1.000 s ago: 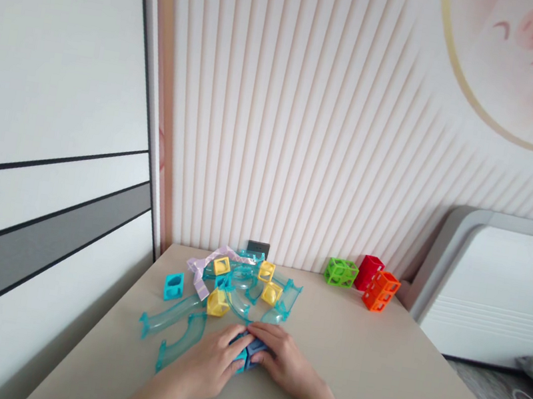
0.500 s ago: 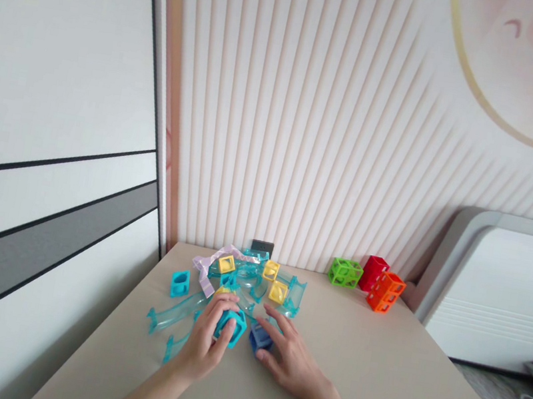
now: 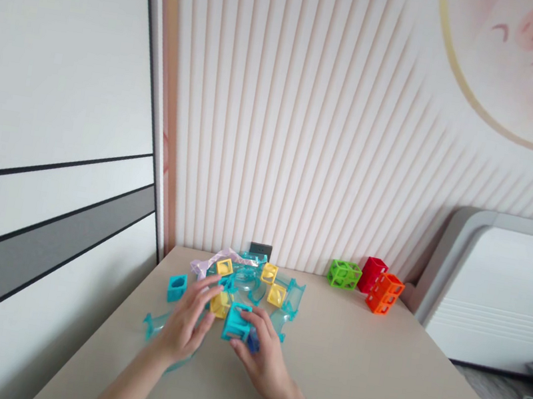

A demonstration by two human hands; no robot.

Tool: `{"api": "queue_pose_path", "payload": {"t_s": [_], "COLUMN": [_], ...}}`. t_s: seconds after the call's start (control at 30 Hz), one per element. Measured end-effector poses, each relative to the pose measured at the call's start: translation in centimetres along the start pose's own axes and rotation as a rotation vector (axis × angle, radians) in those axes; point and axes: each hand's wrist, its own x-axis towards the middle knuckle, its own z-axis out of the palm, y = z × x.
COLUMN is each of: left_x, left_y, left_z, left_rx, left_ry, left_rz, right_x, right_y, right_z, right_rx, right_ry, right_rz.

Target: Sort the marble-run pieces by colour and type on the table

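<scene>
My right hand (image 3: 267, 355) grips a teal cube block (image 3: 235, 324) by its right side, thumb below and fingers over the top. A dark blue block (image 3: 253, 341) is partly hidden beneath that hand; whether the hand touches it I cannot tell. My left hand (image 3: 189, 322) is open, fingers apart, just left of a yellow cube block (image 3: 220, 305). Its fingertips overlap the yellow block's edge in the view, and contact is unclear. Clear teal track pieces (image 3: 154, 325) lie partly under the left hand.
Behind the hands are more clear teal tracks (image 3: 295, 296), a lilac track piece (image 3: 202, 266), several yellow cubes (image 3: 276, 295) and another teal cube (image 3: 176, 288). Green (image 3: 344, 274), red (image 3: 372, 275) and orange (image 3: 384, 294) blocks stand by the ribbed wall. A white cabinet (image 3: 35, 257) borders the table's left.
The teal cube has passed from my left hand to my right. My left hand has opened and shifted left, uncovering the yellow block; my right hand has moved left.
</scene>
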Motion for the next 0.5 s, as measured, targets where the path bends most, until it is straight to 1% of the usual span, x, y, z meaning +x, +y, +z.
{"api": "queue_pose_path", "payload": {"t_s": [0.03,0.07,0.1,0.13,0.17,0.23,0.3,0.33,0.5], "left_x": [0.2,0.3,0.3,0.1,-0.2,-1.0,-1.8,-2.1,-2.4], "left_y": [-1.3,-2.5,-3.7,-4.8,-5.8,-7.2,-7.9,-8.1,-8.5], "left_z": [-0.7,-1.3,-1.7,-1.9,-2.0,-1.6,-1.1,-0.8,-0.6], "left_rx": [0.073,0.155,0.25,0.347,0.422,0.463,0.451,0.441,0.411], "left_ry": [0.093,0.174,0.205,0.188,0.119,-0.073,-0.15,-0.167,-0.196], "left_rz": [-0.062,-0.152,-0.251,-0.361,-0.471,-0.64,-0.702,-0.72,-0.789], "right_x": [-0.3,-0.6,-0.9,-1.0,-1.1,-1.0,-1.0,-1.0,-1.1], "right_y": [0.3,0.6,0.9,1.1,1.3,1.6,1.9,2.0,2.2], "right_z": [-0.5,-0.9,-1.3,-1.6,-1.8,-1.7,-1.4,-1.2,-0.7], "right_rx": [-0.017,-0.029,-0.037,-0.042,-0.046,-0.057,-0.065,-0.064,-0.02], "right_ry": [0.019,0.039,0.06,0.086,0.118,0.196,0.265,0.285,0.294], "right_rz": [0.016,0.03,0.043,0.056,0.076,0.139,0.207,0.231,0.252]}}
